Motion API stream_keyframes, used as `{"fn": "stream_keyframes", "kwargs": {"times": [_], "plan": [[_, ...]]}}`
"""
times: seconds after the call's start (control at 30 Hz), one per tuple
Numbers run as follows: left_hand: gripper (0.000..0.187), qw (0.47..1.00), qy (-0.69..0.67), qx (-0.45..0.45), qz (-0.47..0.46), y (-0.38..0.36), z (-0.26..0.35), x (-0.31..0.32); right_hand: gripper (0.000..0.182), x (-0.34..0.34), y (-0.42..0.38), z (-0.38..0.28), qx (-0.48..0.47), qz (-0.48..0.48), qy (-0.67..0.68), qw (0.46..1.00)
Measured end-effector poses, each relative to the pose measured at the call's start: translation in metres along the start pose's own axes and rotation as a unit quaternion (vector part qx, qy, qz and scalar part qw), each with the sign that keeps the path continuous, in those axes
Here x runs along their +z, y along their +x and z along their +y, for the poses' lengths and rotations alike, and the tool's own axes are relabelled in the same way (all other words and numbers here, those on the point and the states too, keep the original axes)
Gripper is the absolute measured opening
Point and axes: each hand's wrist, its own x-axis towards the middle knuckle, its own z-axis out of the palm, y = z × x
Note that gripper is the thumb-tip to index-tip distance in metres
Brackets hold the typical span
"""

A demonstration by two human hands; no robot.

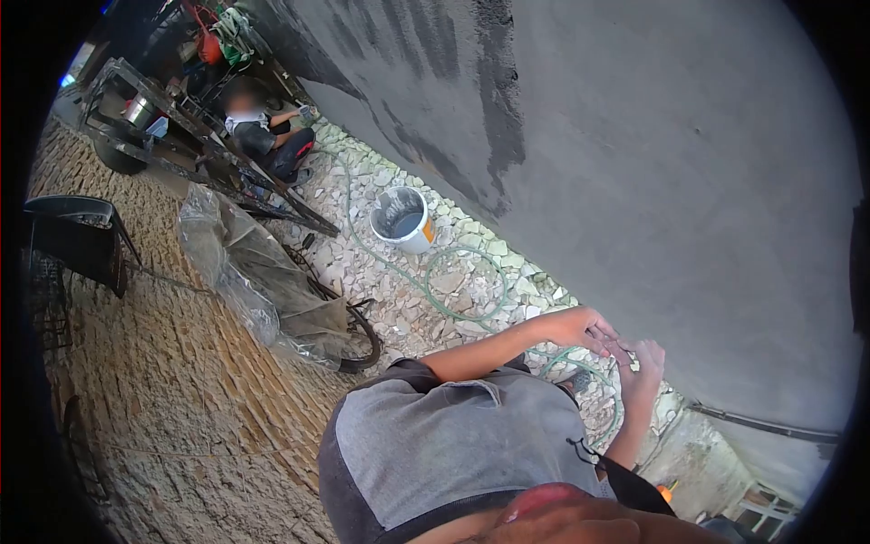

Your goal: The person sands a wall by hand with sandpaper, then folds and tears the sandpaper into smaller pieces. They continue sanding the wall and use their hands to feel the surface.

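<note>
Two hands [616, 349] meet above stony ground [399, 290] beside a grey wall [652, 163].

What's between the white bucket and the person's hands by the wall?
Head view: loops of green hose on stone rubble lie between the white bucket and the hands.

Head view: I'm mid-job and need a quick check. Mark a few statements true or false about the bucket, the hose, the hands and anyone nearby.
1. The white bucket lies tipped on its side. False: it stands upright on the stones.
2. A green hose loops across the stones. True.
3. The hands are far apart. False: one hand and the other hand are close together by the grey wall.
4. Another person sits low further along the wall. True.
</note>
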Motion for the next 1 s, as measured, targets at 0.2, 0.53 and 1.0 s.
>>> {"fn": "stream_keyframes", "kwargs": {"times": [0.2,0.53,1.0], "plan": [[0.052,0.996,-0.09,0.017,0.025,0.004,-0.004,0.009,0.017,0.024,-0.013,-0.003,0.101,0.092,-0.01,0.991],[0.054,0.998,-0.057,0.013,0.001,0.001,-0.004,0.006,0.017,0.003,-0.005,-0.004,0.003,0.034,-0.01,0.999],[0.051,0.994,-0.059,0.032,0.082,-0.01,0.005,0.004,0.02,0.01,0.004,-0.011,-0.039,0.101,-0.002,0.994]]}}
